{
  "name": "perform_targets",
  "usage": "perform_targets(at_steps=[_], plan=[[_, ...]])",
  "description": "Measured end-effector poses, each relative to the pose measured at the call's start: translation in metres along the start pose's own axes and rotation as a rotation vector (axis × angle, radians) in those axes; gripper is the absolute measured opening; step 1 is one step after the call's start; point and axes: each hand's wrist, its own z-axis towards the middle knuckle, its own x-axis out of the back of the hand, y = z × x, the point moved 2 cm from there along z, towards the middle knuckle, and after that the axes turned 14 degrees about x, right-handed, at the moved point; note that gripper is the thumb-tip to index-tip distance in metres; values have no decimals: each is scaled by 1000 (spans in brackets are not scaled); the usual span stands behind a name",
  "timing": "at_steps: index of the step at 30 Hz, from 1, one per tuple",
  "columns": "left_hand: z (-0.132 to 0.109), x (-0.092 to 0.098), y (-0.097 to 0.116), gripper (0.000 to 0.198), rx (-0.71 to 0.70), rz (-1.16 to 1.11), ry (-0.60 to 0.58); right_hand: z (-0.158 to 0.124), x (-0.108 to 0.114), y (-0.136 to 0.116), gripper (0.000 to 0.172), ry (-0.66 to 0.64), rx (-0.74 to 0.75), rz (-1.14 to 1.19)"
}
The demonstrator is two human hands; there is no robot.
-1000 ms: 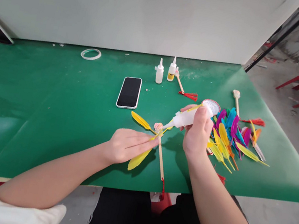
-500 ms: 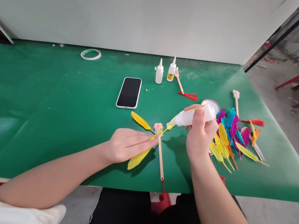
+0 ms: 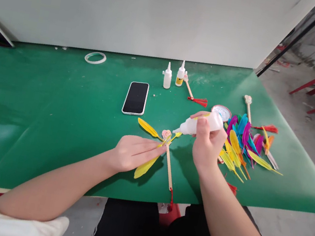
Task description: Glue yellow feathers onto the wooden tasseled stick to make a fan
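My left hand [image 3: 136, 153] presses its closed fingers on the quill of a yellow feather [image 3: 146, 168], beside the head of a wooden stick [image 3: 169, 168]. A pinkish ornament [image 3: 166, 134] tops that stick, and a red tassel [image 3: 171, 202] hangs from its lower end over the table edge. Another yellow feather [image 3: 147, 127] points to the upper left from the same head, with a further one partly hidden on the right. Wrapped round a white glue bottle [image 3: 195, 125], my right hand [image 3: 208, 143] tilts its nozzle down close to the ornament.
Loose coloured feathers [image 3: 244, 143] are heaped at the right by a round dish [image 3: 221, 111]. Two small bottles [image 3: 167, 76] stand at the back near a tasselled stick [image 3: 189, 87]. A phone [image 3: 135, 98] and a white ring [image 3: 95, 57] lie farther left on the green table [image 3: 54, 116].
The glue bottle in my right hand has shifted slightly left and down, its nozzle nearer the ornament. My left hand stays where it was.
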Motion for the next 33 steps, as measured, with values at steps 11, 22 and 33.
perform_targets(at_steps=[11, 22, 33], plan=[[-1, 1, 0, 36, -1, -3, 5, 7, 1, 10, 39, -85, -81, -98], [-7, -9, -23, 34, 388, -198, 177, 18, 12, 52, 26, -244, -164, -231], [-2, -21, -51, 43, 940, -222, 232, 25, -8, 68, 30, -614, 88, -572]])
